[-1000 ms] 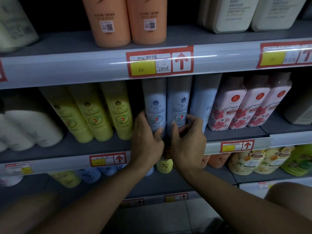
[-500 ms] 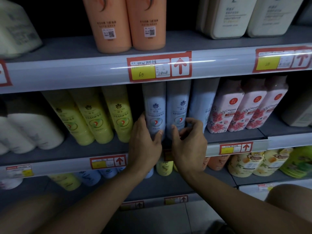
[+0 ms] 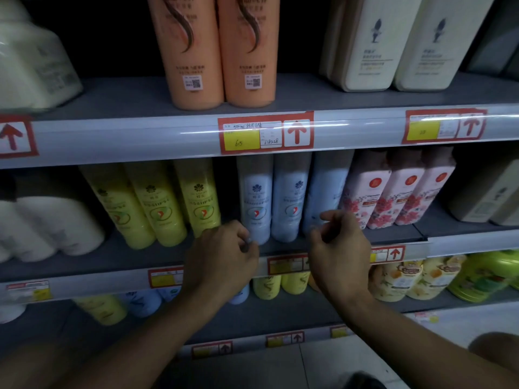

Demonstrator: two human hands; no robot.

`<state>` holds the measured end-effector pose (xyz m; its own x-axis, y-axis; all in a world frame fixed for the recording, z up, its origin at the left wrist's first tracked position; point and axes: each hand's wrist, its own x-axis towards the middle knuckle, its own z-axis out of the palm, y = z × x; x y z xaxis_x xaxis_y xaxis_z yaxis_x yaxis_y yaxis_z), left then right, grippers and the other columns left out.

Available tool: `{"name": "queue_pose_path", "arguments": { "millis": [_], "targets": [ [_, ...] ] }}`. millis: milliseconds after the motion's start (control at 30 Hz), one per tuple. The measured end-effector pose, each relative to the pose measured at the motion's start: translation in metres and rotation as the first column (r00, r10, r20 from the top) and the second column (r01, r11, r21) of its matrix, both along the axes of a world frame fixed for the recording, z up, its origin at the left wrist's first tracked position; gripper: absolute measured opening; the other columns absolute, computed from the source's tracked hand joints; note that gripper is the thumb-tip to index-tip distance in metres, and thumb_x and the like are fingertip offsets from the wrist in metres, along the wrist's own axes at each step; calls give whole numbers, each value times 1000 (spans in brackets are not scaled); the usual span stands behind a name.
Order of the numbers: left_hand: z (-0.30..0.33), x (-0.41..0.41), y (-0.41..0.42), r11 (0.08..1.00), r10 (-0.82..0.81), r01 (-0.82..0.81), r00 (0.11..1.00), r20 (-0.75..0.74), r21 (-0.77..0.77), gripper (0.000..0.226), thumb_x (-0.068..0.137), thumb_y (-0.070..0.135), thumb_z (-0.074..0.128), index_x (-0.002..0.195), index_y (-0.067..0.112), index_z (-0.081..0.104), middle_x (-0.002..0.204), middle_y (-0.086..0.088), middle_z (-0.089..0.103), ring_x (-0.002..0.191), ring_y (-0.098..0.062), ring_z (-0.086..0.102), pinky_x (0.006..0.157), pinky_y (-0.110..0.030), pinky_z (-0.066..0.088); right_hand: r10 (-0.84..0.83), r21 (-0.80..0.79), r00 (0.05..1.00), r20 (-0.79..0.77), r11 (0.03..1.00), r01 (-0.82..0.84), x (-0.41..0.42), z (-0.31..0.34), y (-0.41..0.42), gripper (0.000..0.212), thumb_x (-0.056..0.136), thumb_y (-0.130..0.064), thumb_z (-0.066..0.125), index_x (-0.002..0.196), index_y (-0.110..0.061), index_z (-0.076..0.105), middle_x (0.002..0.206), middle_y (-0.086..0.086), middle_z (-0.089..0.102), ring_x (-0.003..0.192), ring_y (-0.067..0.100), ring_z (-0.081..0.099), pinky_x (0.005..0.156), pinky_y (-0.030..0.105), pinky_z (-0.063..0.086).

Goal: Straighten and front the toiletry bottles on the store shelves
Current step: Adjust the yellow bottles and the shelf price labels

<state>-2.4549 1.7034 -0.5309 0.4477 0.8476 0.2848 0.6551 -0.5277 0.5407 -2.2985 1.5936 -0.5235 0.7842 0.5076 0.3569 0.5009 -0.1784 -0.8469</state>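
Both hands hover at the front edge of the middle shelf (image 3: 112, 259), fingers loosely curled and holding nothing. The left hand (image 3: 222, 256) sits just in front of the base of the leftmost pale blue bottle (image 3: 256, 197); whether its fingertips touch the bottle I cannot tell. The right hand (image 3: 338, 248) is in front of the base of the third pale blue bottle (image 3: 327, 192), its forefinger crooked across the lower part of that bottle, contact unclear. Between the two hands stands the second pale blue bottle (image 3: 290, 197), upright, label facing out.

Just left of the left hand stand three yellow bottles (image 3: 157, 203) in a row, labels forward. Just right of the right hand are three pink floral bottles (image 3: 393, 197) side by side. Above the hands, on the upper shelf, two orange bottles (image 3: 219, 51) stand touching each other, with a red and yellow price tag (image 3: 265, 133) on the rail beneath them. Up and right of the right hand are two cream bottles (image 3: 398, 43). Below the hands, the lower shelf carries small yellow and blue bottles, partly hidden by the wrists.
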Motion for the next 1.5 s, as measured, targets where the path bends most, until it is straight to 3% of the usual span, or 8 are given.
{"name": "queue_pose_path", "arguments": {
  "millis": [167,267,400,567,967,1233,1400,1500],
  "targets": [
    [4,9,-18,979,-201,206,963,180,-6,5,90,30,74,92,32,70,78,22,69,74,3,67,68,-30,60,-15,98,998,67,995,8,5,25,-10,22,88,-15,67,106,-25,60,81,-11,63,77,0,61,64,8,39],
    [6,22,-27,953,-298,275,929,219,131,8,92,25,74,97,28,69,85,21,64,78,2,64,68,-20,54,-73,146,997,-6,987,73,27,34,-18,20,87,-11,70,98,-25,60,78,-13,64,75,-4,61,63,6,37],
    [-1,42,-35,903,-390,337,903,181,266,9,97,27,67,104,21,68,94,12,62,84,-7,63,71,-33,55,-123,190,992,9,975,119,63,52,-21,18,85,-9,68,93,-23,59,74,-13,62,71,-9,58,64,3,36],
    [-13,68,-43,863,-421,377,905,65,337,14,99,31,65,104,19,68,99,7,63,87,-18,67,70,-41,55,-197,262,978,-63,942,207,105,56,-26,19,87,-14,67,90,-30,56,75,-13,61,71,-1,59,73,22,47],
    [25,124,-43,776,-172,79,981,88,626,27,93,20,72,114,3,68,115,-16,63,108,-38,58,95,-45,41,-272,220,955,-118,931,293,224,24,-58,34,78,-12,61,109,-20,49,90,-8,52,69,-6,52,79,29,49],
    [59,147,-55,717,64,-121,992,108,686,50,99,42,63,122,-1,53,126,-27,56,117,-42,47,103,-53,34,-113,-64,989,-100,992,107,258,14,-78,54,78,-16,72,128,-15,52,118,8,60,103,20,61,99,52,53],
    [65,144,-45,701,83,-104,994,64,706,47,101,49,61,99,2,55,95,-27,60,91,-43,55,86,-51,37,-30,-167,994,-106,986,12,265,30,-75,66,69,-45,74,130,-25,59,115,-7,71,105,19,68,93,52,57],
    [67,148,-41,748,108,-93,994,18,658,52,98,54,64,75,9,49,67,-23,54,68,-42,57,73,-48,42,4,-144,992,-128,989,-23,253,31,-70,61,73,-38,73,129,-24,56,114,-7,71,104,20,67,94,51,56]
  ]
}}
